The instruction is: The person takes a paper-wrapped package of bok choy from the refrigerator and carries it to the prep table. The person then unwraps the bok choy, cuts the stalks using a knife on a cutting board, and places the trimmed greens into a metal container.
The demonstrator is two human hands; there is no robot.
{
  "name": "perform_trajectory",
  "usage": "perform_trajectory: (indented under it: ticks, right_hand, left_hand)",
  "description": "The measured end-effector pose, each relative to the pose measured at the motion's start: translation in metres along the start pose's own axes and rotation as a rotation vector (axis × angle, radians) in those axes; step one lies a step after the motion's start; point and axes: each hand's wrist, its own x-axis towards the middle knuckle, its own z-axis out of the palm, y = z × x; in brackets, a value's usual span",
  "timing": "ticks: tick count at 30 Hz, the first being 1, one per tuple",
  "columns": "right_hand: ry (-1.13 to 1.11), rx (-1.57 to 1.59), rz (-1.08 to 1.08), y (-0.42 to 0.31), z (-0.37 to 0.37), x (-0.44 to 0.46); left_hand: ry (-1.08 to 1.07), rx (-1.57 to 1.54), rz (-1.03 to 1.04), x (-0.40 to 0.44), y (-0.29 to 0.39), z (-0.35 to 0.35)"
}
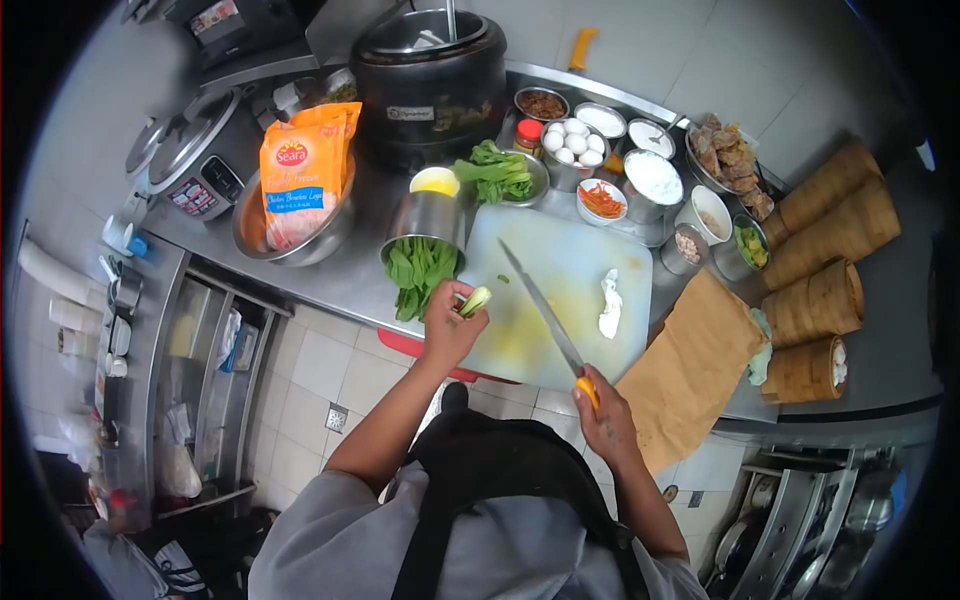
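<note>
My left hand (452,318) is closed around the pale stem end of a bunch of leafy greens (420,268). The leaves spread left, in front of a metal pot (425,217). A long kitchen knife (545,308) with a yellow handle is gripped in my right hand (606,415), its blade slanting up and left over the cutting board (572,258). On the board lie a crumpled white piece (610,304), too unclear to name, and a small green scrap (503,279). More greens (493,170) rest in a metal bowl behind the board.
An orange Seara bag (303,175) sits in a metal bowl at left, before a black soup warmer (430,85). Behind the board stand eggs (572,142), carrot strips (601,199) and white-filled bowls (653,178). Brown paper (690,365) and bamboo steamers (815,300) are at right.
</note>
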Motion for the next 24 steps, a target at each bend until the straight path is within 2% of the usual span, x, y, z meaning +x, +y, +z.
perform_trajectory:
  ticks: [3,5,10,24]
  right_hand:
    - [-0.072,-0.005,-0.061,-0.016,-0.012,-0.023]
    - [-0.122,-0.083,-0.015,-0.022,-0.018,-0.031]
    - [-0.172,-0.227,0.038,-0.024,-0.022,-0.038]
    - [-0.121,-0.181,0.001,-0.026,-0.022,-0.042]
  left_hand:
    - [-0.004,0.024,-0.017,0.007,-0.009,0.008]
    - [0.023,-0.011,0.063,0.01,-0.012,0.014]
    - [-0.014,-0.086,0.016,0.01,-0.007,0.023]
    - [-0.041,-0.162,0.001,0.006,-0.007,0.025]
